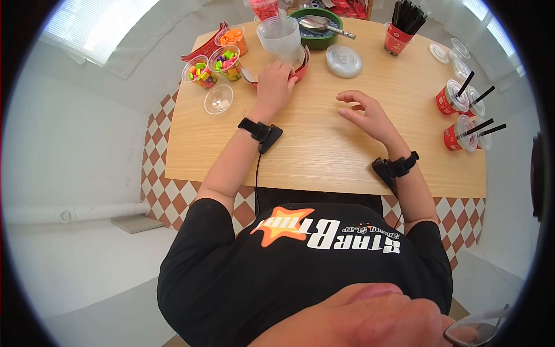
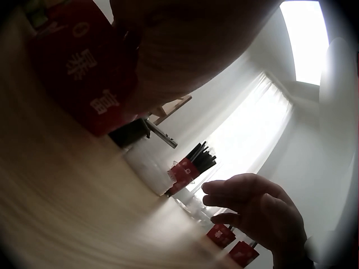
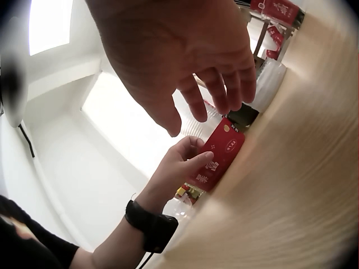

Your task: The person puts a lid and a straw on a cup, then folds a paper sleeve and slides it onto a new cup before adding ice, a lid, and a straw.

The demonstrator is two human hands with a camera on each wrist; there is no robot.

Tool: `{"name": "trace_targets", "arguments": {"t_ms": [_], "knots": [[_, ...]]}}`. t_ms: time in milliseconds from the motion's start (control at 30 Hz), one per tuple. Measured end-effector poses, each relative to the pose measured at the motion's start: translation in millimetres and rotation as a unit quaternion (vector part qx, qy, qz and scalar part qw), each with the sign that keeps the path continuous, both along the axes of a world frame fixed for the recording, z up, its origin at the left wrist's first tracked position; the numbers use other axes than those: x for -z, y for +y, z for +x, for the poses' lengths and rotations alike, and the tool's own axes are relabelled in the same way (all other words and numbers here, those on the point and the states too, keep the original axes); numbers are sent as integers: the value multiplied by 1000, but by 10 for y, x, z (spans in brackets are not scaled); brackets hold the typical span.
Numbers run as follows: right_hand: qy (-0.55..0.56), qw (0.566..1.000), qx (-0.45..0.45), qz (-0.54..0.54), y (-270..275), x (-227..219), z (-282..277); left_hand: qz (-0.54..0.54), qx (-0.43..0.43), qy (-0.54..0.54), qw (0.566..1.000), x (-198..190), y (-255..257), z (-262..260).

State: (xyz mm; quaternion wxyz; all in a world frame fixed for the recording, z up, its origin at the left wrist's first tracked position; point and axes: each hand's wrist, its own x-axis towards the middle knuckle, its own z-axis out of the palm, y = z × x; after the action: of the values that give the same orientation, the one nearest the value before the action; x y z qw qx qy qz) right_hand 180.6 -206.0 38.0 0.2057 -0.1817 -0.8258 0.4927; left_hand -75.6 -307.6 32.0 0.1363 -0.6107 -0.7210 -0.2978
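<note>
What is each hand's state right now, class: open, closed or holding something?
Left hand: holding a red paper sleeve.
Right hand: open, holding nothing.

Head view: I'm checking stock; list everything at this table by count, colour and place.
Table: one, light wood, centre
Sleeve: one, red, left of centre
Flat strips: count unclear, red, far left
Mixed-cube cups: two, multicoloured contents, left
Orange-filled cup: one, clear, behind those
Pink-filled cup: one, clear, far edge
Cup stack: one, clear, beyond sleeve
Bowl: one, green, far edge
Spoon: at least one, silver, in bowl
Lid stack: one, clear, near bowl
Loose lids: four or more, clear, left and right
Straw bundle: one, black, in red-wrapped cup
Lidded cups: four, red, right
Wrist devices: two, black, wrists
Shirt: one, black, bottom
Left hand: one, bare, gripping sleeve
Right hand: one, bare, over table
</note>
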Motion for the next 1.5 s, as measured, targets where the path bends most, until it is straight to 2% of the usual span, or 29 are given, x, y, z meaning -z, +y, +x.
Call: {"name": "trace_targets", "arguments": {"t_ms": [33,67,133,267,367,433,467,533,600,667,700,767,800,867,900,933,967,1000,1033,1100,1300,1433,1500], "knots": [[2,997,3,-79,41,57,-2,3,4,-9,1000,-6,13,-17],[5,997,2,-81,84,83,9,1,3,-6,1000,-19,21,-28],[2,987,-4,-164,128,143,33,34,3,-10,999,-35,15,-48],[8,980,-6,-201,142,135,49,44,3,-6,999,-121,-8,8],[65,968,44,-239,56,103,1,89,26,-7,996,-352,-84,324],[160,945,92,-270,-8,84,-20,95,104,-41,989,-463,-125,674],[161,944,95,-271,1,93,-19,94,107,-42,989,-489,-147,818],[232,913,83,-324,47,101,-13,63,165,17,984,-507,-160,1061],[232,914,99,-317,66,39,29,62,170,8,983,-408,-134,1129],[233,914,117,-310,84,17,48,82,163,44,982,-382,-108,1127],[265,909,118,-300,87,39,38,82,169,44,981,-386,-115,1127],[299,900,125,-290,78,35,34,179,74,-24,981,-419,-140,1108],[337,894,123,-267,67,15,31,178,79,-24,981,-387,-123,1051],[377,885,122,-245,56,-7,44,241,62,-237,939,-273,-57,888],[377,889,111,-234,44,-12,50,192,92,-409,887,-236,-37,839],[377,893,98,-224,31,-17,46,192,91,-409,888,-191,-15,799],[377,893,97,-226,21,-24,47,154,135,-537,818,-206,2,792],[368,903,87,-203,12,-30,55,113,176,-652,728,-221,5,791],[360,913,77,-178,14,-39,59,113,176,-652,729,-240,-6,799],[359,914,78,-172,19,-60,69,86,234,-670,699,-271,-38,825],[364,917,57,-155,-9,-93,76,16,251,-648,719,-275,-47,838],[370,911,67,-168,-30,-109,77,53,258,-659,705,-293,-64,898],[360,918,62,-154,-10,-102,83,49,295,-620,725,-332,-79,875]]}}
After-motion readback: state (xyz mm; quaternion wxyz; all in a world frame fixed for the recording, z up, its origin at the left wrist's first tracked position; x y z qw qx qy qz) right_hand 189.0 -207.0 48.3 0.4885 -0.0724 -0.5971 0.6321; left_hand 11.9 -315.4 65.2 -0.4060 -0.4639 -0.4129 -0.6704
